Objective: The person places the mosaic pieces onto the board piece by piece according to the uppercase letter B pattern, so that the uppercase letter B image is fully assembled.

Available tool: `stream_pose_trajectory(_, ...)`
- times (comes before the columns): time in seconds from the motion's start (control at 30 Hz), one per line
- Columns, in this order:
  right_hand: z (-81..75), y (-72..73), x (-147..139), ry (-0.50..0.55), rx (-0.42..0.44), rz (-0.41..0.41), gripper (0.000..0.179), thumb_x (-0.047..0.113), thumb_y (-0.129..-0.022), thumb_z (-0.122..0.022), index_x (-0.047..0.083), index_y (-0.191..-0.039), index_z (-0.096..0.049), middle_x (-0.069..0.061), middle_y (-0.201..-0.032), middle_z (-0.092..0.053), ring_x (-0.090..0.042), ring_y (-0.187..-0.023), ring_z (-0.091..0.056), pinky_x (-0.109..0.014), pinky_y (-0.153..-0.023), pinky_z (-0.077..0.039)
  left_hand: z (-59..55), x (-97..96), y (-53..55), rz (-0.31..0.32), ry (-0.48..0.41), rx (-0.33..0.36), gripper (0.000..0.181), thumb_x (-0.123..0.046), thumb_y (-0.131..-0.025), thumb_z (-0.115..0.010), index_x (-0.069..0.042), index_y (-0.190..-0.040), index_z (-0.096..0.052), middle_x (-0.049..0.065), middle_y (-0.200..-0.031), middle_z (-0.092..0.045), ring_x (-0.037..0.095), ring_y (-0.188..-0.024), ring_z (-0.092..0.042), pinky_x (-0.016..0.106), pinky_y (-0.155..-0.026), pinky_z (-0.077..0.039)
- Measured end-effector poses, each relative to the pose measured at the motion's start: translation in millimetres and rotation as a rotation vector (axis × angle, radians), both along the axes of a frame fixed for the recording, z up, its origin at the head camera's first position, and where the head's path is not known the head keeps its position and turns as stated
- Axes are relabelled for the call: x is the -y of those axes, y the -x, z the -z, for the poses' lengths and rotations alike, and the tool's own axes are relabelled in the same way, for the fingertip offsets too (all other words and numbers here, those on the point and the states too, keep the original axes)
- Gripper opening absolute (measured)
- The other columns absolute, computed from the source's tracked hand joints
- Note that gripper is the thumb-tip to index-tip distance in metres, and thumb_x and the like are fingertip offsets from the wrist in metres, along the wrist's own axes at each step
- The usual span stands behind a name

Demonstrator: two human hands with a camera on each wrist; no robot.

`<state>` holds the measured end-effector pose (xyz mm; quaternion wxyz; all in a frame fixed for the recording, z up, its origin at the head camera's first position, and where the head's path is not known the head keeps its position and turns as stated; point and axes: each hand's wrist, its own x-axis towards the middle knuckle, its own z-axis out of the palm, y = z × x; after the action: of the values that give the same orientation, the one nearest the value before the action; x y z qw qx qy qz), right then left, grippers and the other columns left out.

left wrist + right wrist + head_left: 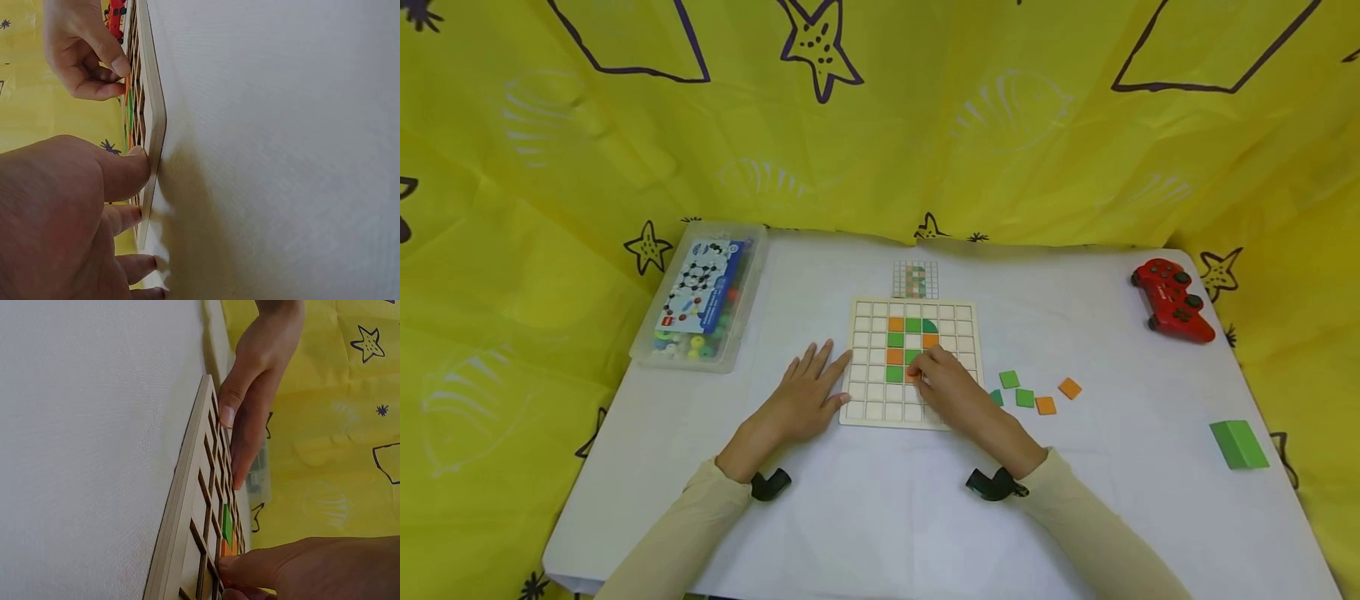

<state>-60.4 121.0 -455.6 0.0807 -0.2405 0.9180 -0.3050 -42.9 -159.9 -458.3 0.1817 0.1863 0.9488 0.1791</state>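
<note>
A pale wooden grid board (874, 410) lies on the white table, with orange and green square tiles and one dark green rounded tile (929, 326) in its middle cells. My left hand (801, 398) rests at the board's left edge, fingers spread, thumb and fingertip on the rim. Over the board, my right hand (953, 390) pinches an orange tile (226, 548) between thumb and finger, low at a cell beside a green tile (895, 374). The right hand partly hides that tile and the cells under it. Behind the board lies a small pattern card (916, 280).
Right of the board lie several loose tiles, among them a green tile (1025, 398) and an orange tile (1070, 388). A clear plastic box (700, 292) of colourful parts stands at left. A red game controller (1172, 300) and a green block (1238, 444) are far right.
</note>
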Motion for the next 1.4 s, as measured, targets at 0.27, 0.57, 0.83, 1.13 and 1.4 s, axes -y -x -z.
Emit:
stream_pose_trajectory(0.27,1.0,-1.8,-1.8,-0.007,-0.024,0.008,0.015,0.003,-0.099,-0.072,0.005,-0.114,-0.074,-0.008,-0.115,-0.062,-0.026,-0.108,-0.061,-0.038,-0.093,-0.056,1.3,0.2,-0.6,0.0,-0.009,0.0,0.07,-0.041,-0.112,-0.049,-0.016,-0.17,-0.021,0.021,-0.176,-0.006,0.046,-0.162,-0.002,0.068,-0.127,-0.009)
stream_pose_trajectory(0.57,-13.7,-2.3,-42.1,-0.063,0.07,0.083,0.029,0.008,-0.1,-0.073,0.002,-0.128,-0.069,-0.014,-0.126,-0.06,-0.035,-0.119,-0.059,-0.051,-0.101,-0.051,2.5,0.2,-0.8,0.004,-0.008,0.0,0.07,-0.041,-0.112,-0.048,-0.016,-0.171,-0.02,0.021,-0.176,-0.006,0.046,-0.162,-0.001,0.068,-0.127,-0.009)
stream_pose_trajectory(0.83,-30.9,-13.6,-90.9,-0.165,0.23,0.122,0.033,0.006,-0.099,-0.072,0.002,-0.131,-0.065,-0.021,-0.133,-0.057,-0.037,-0.119,-0.059,-0.056,-0.103,-0.052,-1.7,0.3,-1.5,0.0,-0.008,0.005,0.069,-0.04,-0.112,-0.048,-0.016,-0.17,-0.021,0.021,-0.176,-0.006,0.045,-0.162,-0.001,0.067,-0.128,-0.008)
stream_pose_trajectory(1.13,-25.8,-23.4,-106.6,-0.113,0.235,0.102,0.022,0.002,-0.1,-0.067,0.008,-0.121,-0.07,-0.011,-0.117,-0.059,-0.023,-0.098,-0.057,-0.039,-0.084,-0.051,-1.8,0.3,-1.2,0.001,-0.013,-0.003,0.069,-0.04,-0.112,-0.049,-0.016,-0.17,-0.022,0.021,-0.176,-0.007,0.046,-0.162,-0.002,0.067,-0.128,-0.009)
stream_pose_trajectory(1.4,-16.7,-15.7,-106.8,-0.099,0.16,0.158,0.017,0.007,-0.102,-0.068,0.005,-0.119,-0.068,-0.014,-0.109,-0.06,-0.027,-0.097,-0.061,-0.043,-0.085,-0.052,-1.4,1.0,-0.9,0.001,-0.011,0.006,0.069,-0.041,-0.112,-0.048,-0.016,-0.17,-0.021,0.02,-0.177,-0.006,0.045,-0.162,0.0,0.067,-0.128,-0.008)
